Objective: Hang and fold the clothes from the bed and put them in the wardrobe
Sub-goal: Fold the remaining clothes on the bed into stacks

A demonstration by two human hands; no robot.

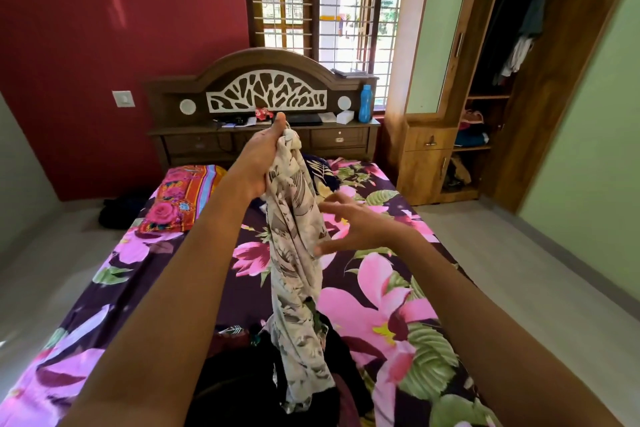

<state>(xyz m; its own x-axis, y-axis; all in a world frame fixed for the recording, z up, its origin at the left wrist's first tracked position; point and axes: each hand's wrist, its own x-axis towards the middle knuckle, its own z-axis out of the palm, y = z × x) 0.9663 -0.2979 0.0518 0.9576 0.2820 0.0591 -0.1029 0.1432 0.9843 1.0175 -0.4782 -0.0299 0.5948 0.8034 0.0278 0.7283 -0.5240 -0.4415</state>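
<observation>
Aloft, printed garment in left hand

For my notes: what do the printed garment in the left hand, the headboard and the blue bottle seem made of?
Garment: thin, soft, matte cloth, since it hangs limp in folds from the left hand. Headboard: dark wood or wood-look laminate, satin; grain shows, real or printed unclear. Bottle: probably plastic, smooth and evenly coloured blue; too small to be sure.
</observation>
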